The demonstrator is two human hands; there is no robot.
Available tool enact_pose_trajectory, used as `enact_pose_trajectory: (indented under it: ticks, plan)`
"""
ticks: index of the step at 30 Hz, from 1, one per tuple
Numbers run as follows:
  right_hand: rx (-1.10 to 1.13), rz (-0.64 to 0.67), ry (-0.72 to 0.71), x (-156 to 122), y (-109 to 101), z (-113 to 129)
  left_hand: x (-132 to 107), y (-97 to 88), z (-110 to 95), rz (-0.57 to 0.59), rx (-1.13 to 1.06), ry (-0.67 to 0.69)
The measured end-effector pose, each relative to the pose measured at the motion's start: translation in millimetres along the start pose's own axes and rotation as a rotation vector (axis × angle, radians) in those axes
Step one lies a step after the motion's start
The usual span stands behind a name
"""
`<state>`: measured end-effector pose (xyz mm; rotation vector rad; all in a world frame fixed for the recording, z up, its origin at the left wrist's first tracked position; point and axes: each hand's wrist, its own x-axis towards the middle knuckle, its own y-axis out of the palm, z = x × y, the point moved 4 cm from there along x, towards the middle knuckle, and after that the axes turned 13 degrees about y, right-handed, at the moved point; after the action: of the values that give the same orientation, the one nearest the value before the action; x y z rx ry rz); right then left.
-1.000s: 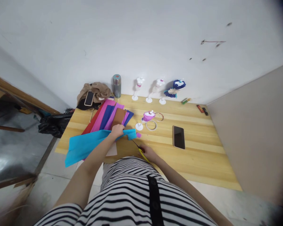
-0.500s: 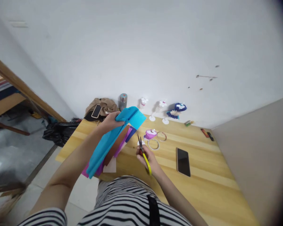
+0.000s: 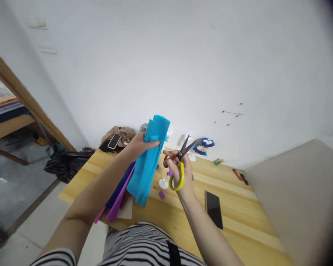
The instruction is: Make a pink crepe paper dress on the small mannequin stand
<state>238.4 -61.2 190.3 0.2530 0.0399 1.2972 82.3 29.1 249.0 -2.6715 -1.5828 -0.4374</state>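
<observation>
My left hand [image 3: 140, 145] is closed round a folded blue sheet [image 3: 148, 159], held upright above the wooden table [image 3: 238, 218]. My right hand [image 3: 179, 170] grips scissors [image 3: 180, 162] with yellow and red handles, blades apart and pointing up to the right, just right of the sheet. Purple and dark blue sheets [image 3: 119, 195] lie on the table under the blue one.
A black phone [image 3: 213, 208] lies on the table to the right. A brown cloth with a second phone [image 3: 114, 140] sits at the back left. Small white stands and a blue ornament [image 3: 204, 145] line the wall. A black bag [image 3: 63, 164] lies on the floor at left.
My left hand lifted the blue sheet off the table and turned it upright. My right hand raised the scissors beside it and the blades opened.
</observation>
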Motion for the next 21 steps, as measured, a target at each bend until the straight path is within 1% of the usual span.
enact_pose_trajectory:
  ticks: [2,5,7,9,13,17,21]
  plan:
    - [0.059,0.038,0.001,8.7,11.7,12.5,-0.4,4.8,-1.9,0.042,-0.084,-0.010]
    - [0.129,0.088,0.083,18.1,25.8,22.7,-2.0,6.9,-0.9,0.100,-0.217,-0.033]
    - [0.156,0.112,0.116,19.8,30.6,25.6,-2.2,3.6,-0.8,0.076,-0.244,-0.024]
    - [0.152,0.121,0.091,17.1,31.7,26.2,-1.9,-0.5,-2.4,0.021,-0.247,0.007]
    - [0.033,0.100,0.038,1.4,27.4,17.4,-2.2,-1.6,-5.6,-0.045,-0.281,0.048]
    - [-0.149,0.129,0.066,-14.9,23.8,5.0,-3.7,1.6,-3.7,-0.060,-0.266,0.061]
    - [-0.328,0.113,0.060,-21.9,21.4,5.3,-4.1,7.6,1.1,-0.058,-0.296,0.023]
